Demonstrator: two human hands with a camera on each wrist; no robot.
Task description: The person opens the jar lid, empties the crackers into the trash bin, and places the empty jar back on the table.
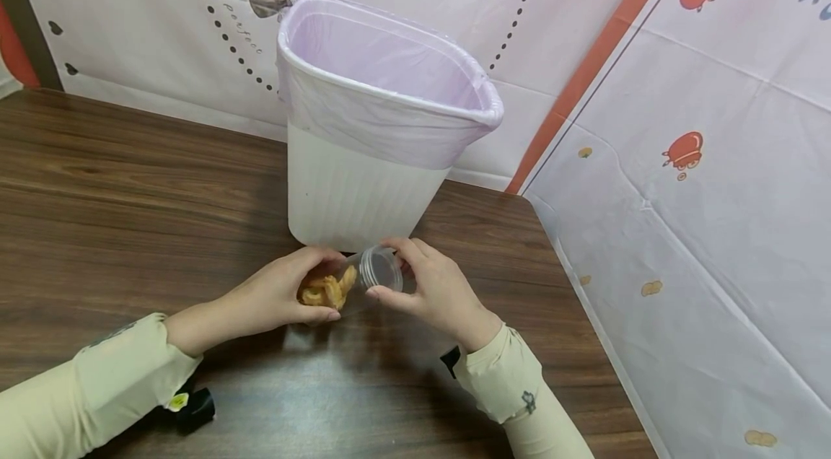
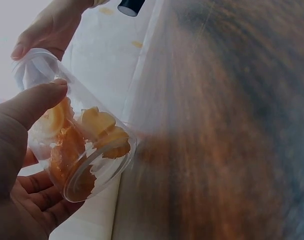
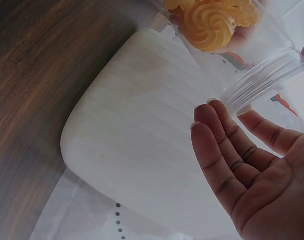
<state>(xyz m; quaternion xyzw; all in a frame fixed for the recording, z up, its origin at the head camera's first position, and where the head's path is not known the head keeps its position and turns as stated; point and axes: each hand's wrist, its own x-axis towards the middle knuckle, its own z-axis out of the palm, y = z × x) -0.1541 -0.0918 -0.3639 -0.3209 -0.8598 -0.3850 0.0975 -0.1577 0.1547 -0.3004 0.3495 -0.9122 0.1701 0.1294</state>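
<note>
My left hand (image 1: 283, 294) grips a clear plastic jar (image 2: 84, 86) round its body, thumb on one side and fingers on the other. Golden cookies (image 1: 327, 291) lie inside toward the jar's base; one with a swirled face shows in the right wrist view. The jar is tilted over on its side, its ridged round end (image 1: 379, 268) pointing right. Thumb and index finger of my right hand (image 1: 443, 291) pinch that end. In the right wrist view the other fingers (image 3: 207, 145) stand off the jar, loosely bent.
Just behind the hands a white trash bin (image 1: 353, 192) stands on the dark wood table (image 1: 130, 177), lined with a pale purple bag (image 1: 389, 120) folded over its rim. Printed sheets (image 1: 733, 221) line the back and right side.
</note>
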